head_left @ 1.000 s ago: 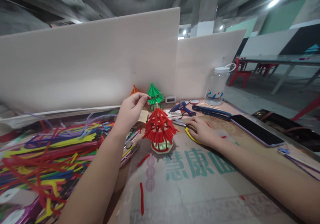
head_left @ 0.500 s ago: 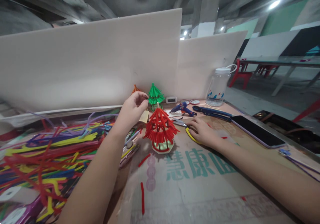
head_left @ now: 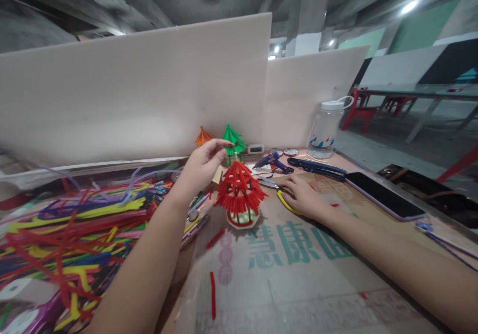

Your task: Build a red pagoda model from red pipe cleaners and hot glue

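A small red pipe-cleaner pavilion [head_left: 241, 187] with a tiered, fringed roof stands upright on a pale base in front of me. My left hand [head_left: 204, 167] hovers just behind and left of its tip, thumb and index finger apart, with nothing visible between them. To the pavilion's right, my right hand [head_left: 300, 194] rests on the table, fingers curled over the yellow handles of scissors [head_left: 286, 203], whose metal blades point left. Behind stand a green pipe-cleaner pavilion [head_left: 232, 137], partly covered by my left fingers, and an orange one [head_left: 203, 136].
Loose coloured pipe cleaners [head_left: 74, 229] heap at left. A blue glue gun [head_left: 272, 161], blue-handled pliers [head_left: 317, 168], a phone [head_left: 384, 194] and a water bottle [head_left: 323, 130] lie or stand at right. Red cut pieces [head_left: 213, 294] lie in front. A white board [head_left: 149, 90] rises behind.
My left hand has moved slightly right, its fingers stretching out in front of the green pavilion and uncovering more of the orange one. My right hand and the red pavilion have stayed put.
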### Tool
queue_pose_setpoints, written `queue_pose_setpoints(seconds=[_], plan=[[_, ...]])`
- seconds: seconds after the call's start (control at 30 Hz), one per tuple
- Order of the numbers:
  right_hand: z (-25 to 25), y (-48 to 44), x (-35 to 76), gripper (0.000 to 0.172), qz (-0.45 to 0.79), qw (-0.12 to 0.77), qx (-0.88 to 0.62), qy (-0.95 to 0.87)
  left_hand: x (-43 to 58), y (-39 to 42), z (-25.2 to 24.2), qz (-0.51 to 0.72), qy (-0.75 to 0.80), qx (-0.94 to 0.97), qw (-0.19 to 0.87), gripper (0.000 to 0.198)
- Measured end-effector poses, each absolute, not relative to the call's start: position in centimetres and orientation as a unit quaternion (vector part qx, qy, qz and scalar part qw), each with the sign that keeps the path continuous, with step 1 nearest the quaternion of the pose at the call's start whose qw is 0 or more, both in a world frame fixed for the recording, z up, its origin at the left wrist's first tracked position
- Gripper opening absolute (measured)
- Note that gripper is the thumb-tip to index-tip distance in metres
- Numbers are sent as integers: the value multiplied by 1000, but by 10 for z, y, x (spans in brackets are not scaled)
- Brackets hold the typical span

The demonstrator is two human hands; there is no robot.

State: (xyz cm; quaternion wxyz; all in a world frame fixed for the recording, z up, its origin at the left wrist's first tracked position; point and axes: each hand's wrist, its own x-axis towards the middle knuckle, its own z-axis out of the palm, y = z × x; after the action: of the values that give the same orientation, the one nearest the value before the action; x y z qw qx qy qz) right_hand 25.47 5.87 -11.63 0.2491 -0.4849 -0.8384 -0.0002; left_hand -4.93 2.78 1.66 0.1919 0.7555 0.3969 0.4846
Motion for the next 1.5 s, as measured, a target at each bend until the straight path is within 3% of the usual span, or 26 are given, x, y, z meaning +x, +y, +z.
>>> queue_pose_setpoints(seconds=[0.1, 0.3, 1.5], plan=[[-116, 59, 255, 32, -2, 231, -485, -844, -49, 26, 18, 456, 381, 784, 180, 31], [-117, 60, 255, 30, -1, 234, -484, -843, -44, 22, 19, 414, 397, 799, 180, 24], [-113, 57, 254, 32, 0, 222, -495, -840, -40, 16, 21, 427, 408, 793, 147, 21]])
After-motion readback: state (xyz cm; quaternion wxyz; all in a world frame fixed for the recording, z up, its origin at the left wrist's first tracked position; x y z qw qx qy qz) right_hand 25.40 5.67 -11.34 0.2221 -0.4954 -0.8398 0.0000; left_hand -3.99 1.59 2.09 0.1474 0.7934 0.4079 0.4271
